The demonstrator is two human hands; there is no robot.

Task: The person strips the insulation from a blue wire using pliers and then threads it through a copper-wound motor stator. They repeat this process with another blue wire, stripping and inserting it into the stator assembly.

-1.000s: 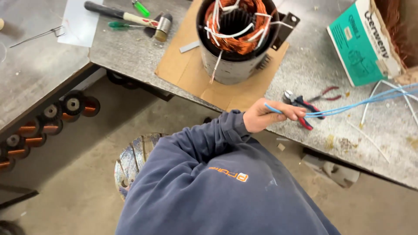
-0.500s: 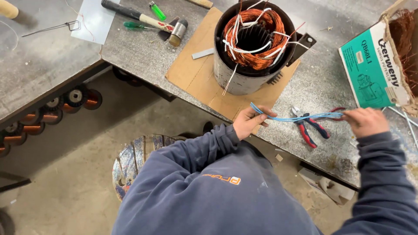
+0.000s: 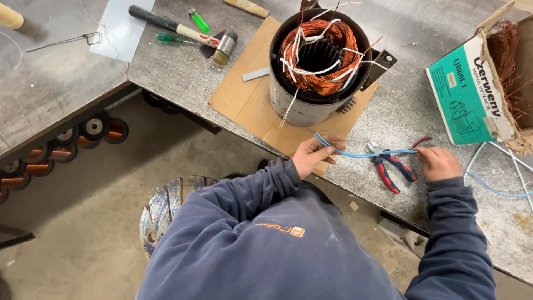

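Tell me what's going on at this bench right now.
A person in a blue sweatshirt holds a length of blue tubing stretched between the left hand and the right hand, over the edge of a grey bench. Red-and-blue pliers lie on the bench just under it. Behind, a motor stator with copper windings and white sleeves stands on cardboard; a hammer lies further back.

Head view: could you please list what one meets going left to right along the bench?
Wire hook → grey sheet → hammer → motor stator → pliers → green box.
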